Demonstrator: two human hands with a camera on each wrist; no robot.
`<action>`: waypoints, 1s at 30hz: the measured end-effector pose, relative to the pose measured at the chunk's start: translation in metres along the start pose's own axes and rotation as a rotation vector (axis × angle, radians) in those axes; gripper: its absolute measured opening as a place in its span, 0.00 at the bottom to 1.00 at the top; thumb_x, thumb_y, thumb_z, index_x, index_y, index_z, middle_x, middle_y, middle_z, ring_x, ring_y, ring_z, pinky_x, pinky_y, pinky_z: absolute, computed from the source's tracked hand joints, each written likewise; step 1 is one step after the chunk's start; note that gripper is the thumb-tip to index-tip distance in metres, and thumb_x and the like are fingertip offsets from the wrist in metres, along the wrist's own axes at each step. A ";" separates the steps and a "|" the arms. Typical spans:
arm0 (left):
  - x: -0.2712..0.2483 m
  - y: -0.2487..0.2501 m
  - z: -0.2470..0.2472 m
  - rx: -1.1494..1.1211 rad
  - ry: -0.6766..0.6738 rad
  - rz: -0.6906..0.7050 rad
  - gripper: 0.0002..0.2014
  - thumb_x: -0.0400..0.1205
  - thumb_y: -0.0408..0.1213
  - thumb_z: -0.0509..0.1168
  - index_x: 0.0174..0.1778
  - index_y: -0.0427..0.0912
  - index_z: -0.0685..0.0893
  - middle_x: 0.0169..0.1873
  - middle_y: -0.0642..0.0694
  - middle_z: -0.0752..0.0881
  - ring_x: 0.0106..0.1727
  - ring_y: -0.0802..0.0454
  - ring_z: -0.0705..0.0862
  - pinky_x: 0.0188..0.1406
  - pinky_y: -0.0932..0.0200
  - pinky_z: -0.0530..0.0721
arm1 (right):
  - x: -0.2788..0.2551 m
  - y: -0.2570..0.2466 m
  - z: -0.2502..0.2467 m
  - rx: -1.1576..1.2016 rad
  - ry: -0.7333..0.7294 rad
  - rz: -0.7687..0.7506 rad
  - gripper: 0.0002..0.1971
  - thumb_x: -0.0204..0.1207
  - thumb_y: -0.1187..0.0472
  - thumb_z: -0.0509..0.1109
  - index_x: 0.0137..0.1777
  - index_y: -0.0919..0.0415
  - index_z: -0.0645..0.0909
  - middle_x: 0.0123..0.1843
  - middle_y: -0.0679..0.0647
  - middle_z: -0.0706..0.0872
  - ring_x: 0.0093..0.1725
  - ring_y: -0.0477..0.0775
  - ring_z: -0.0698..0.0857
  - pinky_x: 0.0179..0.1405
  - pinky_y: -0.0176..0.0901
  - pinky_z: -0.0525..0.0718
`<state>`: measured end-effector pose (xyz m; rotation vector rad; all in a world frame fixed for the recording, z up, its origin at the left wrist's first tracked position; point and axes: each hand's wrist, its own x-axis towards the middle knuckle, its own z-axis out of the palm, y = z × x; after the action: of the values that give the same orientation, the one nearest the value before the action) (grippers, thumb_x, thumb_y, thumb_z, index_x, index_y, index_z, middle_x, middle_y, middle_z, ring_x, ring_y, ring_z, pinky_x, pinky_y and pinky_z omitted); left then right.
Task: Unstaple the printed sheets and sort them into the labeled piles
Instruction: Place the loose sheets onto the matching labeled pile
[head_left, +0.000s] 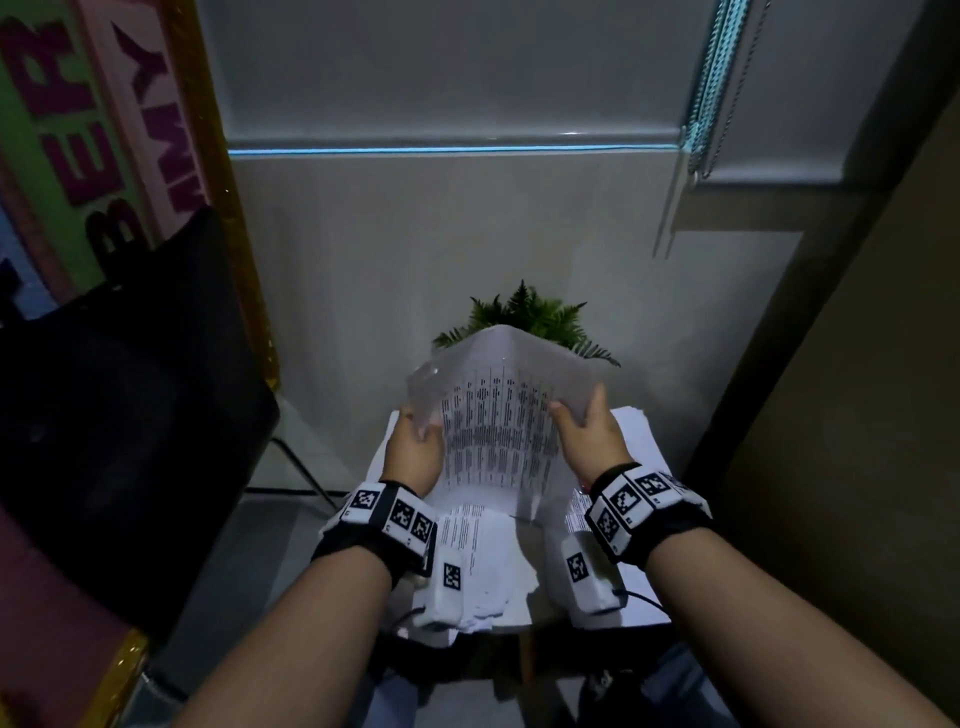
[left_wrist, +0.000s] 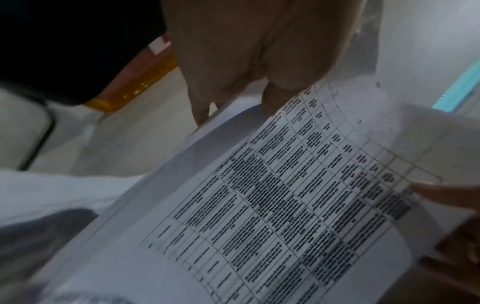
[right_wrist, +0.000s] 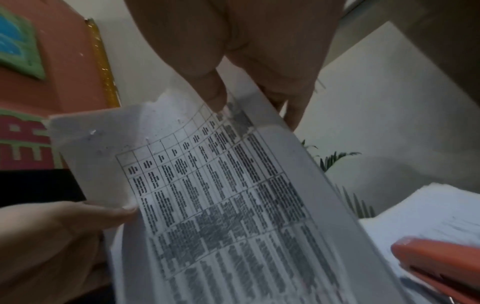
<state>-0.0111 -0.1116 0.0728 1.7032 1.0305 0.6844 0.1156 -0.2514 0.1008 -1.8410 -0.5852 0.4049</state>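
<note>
I hold a set of printed sheets (head_left: 498, 415) with a table of text up above a small table, its top edge curling away from me. My left hand (head_left: 415, 441) pinches the left edge, thumb on the printed face and fingers (left_wrist: 200, 111) behind. My right hand (head_left: 587, 431) pinches the right edge with its thumb (right_wrist: 215, 92) on the front. Small holes and torn marks show near the top corner of the sheets (right_wrist: 109, 135). The table of text (left_wrist: 298, 195) fills the left wrist view. No staple is plainly visible.
Loose printed pages (head_left: 483, 545) cover the small table under my hands, with a thicker white stack (head_left: 639, 441) at the right. An orange stapler (right_wrist: 439, 263) lies on that stack. A green fern (head_left: 530, 317) stands behind the sheets. A black chair (head_left: 130, 415) stands left.
</note>
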 end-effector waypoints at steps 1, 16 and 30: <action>0.001 0.002 -0.002 0.015 0.027 0.034 0.14 0.84 0.33 0.57 0.66 0.39 0.71 0.51 0.41 0.83 0.48 0.45 0.81 0.48 0.55 0.78 | 0.001 -0.002 -0.003 -0.005 0.061 -0.043 0.28 0.80 0.59 0.66 0.77 0.57 0.58 0.72 0.61 0.73 0.70 0.61 0.75 0.63 0.43 0.74; -0.019 0.023 -0.028 0.591 0.110 0.359 0.20 0.80 0.45 0.66 0.68 0.54 0.73 0.72 0.48 0.72 0.77 0.47 0.65 0.79 0.38 0.38 | 0.014 -0.017 -0.042 -0.001 0.062 -0.090 0.19 0.80 0.62 0.67 0.71 0.56 0.74 0.64 0.57 0.83 0.62 0.55 0.81 0.61 0.42 0.77; 0.013 -0.029 -0.050 -0.127 0.193 0.001 0.17 0.79 0.34 0.68 0.63 0.37 0.75 0.57 0.40 0.84 0.59 0.41 0.83 0.60 0.48 0.80 | 0.006 0.012 -0.052 0.276 0.099 -0.017 0.14 0.77 0.69 0.69 0.61 0.59 0.76 0.54 0.54 0.86 0.49 0.46 0.87 0.58 0.44 0.82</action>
<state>-0.0552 -0.0727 0.0625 1.5504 1.0948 0.9093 0.1508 -0.2910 0.1072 -1.5813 -0.4529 0.3618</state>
